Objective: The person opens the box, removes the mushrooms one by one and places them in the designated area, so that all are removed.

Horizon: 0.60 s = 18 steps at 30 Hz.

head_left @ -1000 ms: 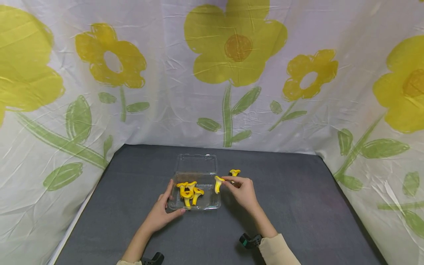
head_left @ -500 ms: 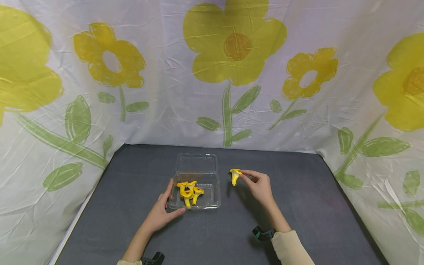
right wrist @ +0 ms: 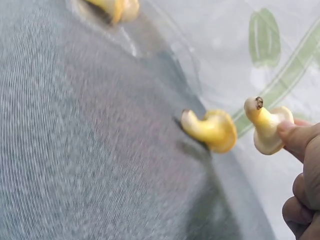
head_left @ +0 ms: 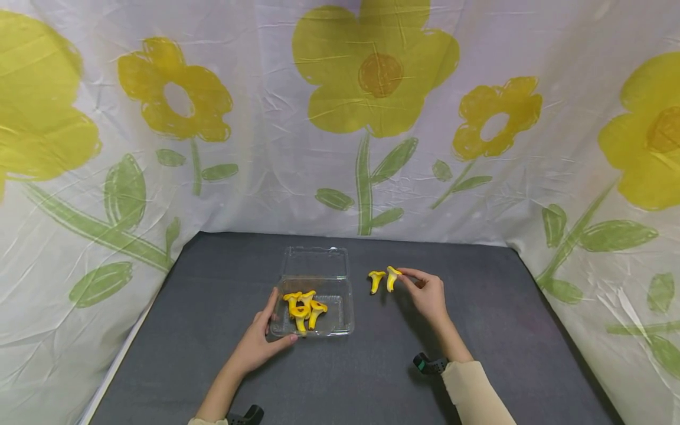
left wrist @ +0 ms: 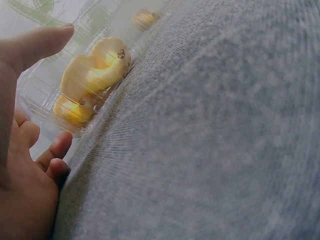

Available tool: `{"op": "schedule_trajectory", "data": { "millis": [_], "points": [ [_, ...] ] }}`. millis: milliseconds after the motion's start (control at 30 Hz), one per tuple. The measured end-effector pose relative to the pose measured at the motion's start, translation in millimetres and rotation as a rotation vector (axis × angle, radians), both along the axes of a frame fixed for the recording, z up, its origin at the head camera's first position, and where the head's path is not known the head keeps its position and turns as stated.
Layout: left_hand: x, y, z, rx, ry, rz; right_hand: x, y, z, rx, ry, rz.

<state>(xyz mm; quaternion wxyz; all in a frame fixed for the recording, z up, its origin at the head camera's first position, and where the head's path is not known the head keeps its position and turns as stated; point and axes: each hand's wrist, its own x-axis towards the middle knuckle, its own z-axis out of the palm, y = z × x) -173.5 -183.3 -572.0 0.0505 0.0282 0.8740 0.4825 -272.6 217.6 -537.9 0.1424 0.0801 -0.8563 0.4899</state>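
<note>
My right hand [head_left: 427, 298] pinches a yellow chanterelle mushroom [head_left: 392, 278] by its cap, between thumb and fingers, above the table. In the right wrist view this held chanterelle [right wrist: 267, 125] has its dark stem tip pointing up. Just left of it, a second chanterelle [head_left: 376, 281] lies on the cloth. A clear plastic clamshell box [head_left: 340, 321] sits to the left with its lid [head_left: 316, 262] folded back. Several chanterelles [head_left: 300, 313] lie in its left half. Spread round the box's front left corner, my left hand [head_left: 256, 348] touches it with extended thumb and fingers.
Dark grey cloth [head_left: 329, 383] covers the table. A white curtain [head_left: 260, 177] with printed yellow flowers hangs along the back and both sides. Each wrist wears a black strapped device, such as the right one [head_left: 429, 364].
My right hand has carried its chanterelle from the box's right edge rightward, past the chanterelle lying on the cloth. The left hand and the box have stayed put.
</note>
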Motion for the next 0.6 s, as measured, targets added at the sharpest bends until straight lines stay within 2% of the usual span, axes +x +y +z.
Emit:
{"op": "schedule_trajectory", "data": {
  "millis": [367,600],
  "points": [
    [0.3,1,2.4,0.005,-0.012,0.005,-11.8,8,-27.5,0.018,-0.034,-0.057],
    [0.6,1,2.1,0.000,-0.005,0.007,-17.3,11,-39.0,-0.018,-0.032,-0.044]
  ]
}}
